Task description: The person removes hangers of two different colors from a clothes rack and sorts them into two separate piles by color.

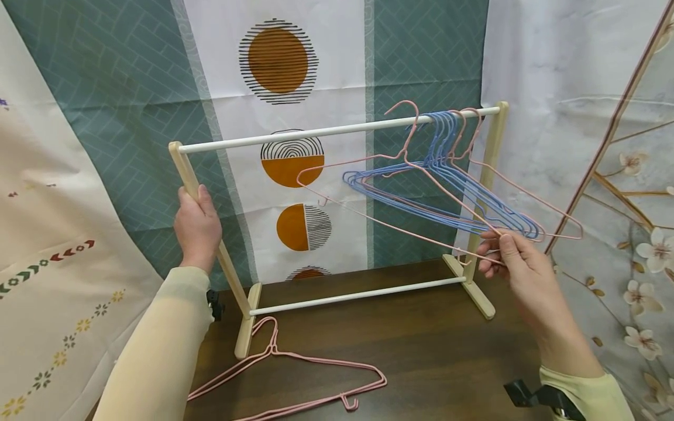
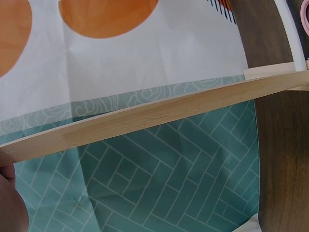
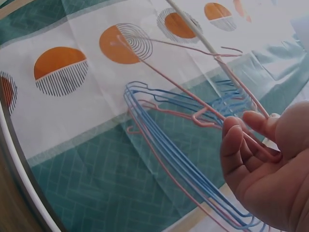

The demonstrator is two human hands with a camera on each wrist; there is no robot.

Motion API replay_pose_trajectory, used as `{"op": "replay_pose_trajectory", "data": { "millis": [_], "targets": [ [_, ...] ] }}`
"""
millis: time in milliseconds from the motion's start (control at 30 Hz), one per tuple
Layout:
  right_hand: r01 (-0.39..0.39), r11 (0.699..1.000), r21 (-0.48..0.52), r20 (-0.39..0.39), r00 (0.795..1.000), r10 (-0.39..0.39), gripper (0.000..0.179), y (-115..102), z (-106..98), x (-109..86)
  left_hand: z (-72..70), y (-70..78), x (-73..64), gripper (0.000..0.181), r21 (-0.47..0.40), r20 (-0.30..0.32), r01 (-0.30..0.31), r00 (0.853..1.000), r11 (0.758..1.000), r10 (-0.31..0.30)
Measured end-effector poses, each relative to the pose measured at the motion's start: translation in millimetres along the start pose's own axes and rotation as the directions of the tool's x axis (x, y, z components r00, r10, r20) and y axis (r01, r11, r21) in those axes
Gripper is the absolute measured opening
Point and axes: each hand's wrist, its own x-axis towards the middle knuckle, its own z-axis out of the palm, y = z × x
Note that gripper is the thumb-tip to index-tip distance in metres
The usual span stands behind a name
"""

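My left hand (image 1: 197,225) grips the left wooden post (image 1: 231,278) of a clothes rack, below its top end. In the left wrist view the post (image 2: 159,111) runs across, with a bit of that hand (image 2: 12,208) at the edge. My right hand (image 1: 518,266) pinches the right corner of a pink clothes hanger (image 1: 412,131) between thumb and fingers. The hanger is tilted, its hook overlapping the white rail (image 1: 310,134) in the head view. Behind it, several blue hangers (image 1: 444,137) hang bunched on the rail, with pink ones (image 1: 477,134) to their right.
More pink hangers (image 1: 332,359) lie on the dark wooden table (image 1: 421,351) in front of the rack. A white lower bar (image 1: 358,296) joins the rack's two feet. Patterned cloths (image 1: 421,52) hang behind and on both sides.
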Motion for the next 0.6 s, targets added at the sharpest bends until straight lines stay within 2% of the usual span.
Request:
{"op": "replay_pose_trajectory", "data": {
  "millis": [300,600],
  "targets": [
    [-0.092,0.996,-0.002,0.130,0.987,0.091,0.035,3,5,-3.0,1.3,0.1,1.3,0.065,-0.026,0.021,0.014,1.000,1.000,-0.013],
    [-0.122,0.989,-0.081,0.224,0.965,0.137,0.036,8,17,-9.6,0.3,-2.6,3.9,0.066,-0.025,0.007,0.002,1.000,1.000,-0.002]
  ]
}}
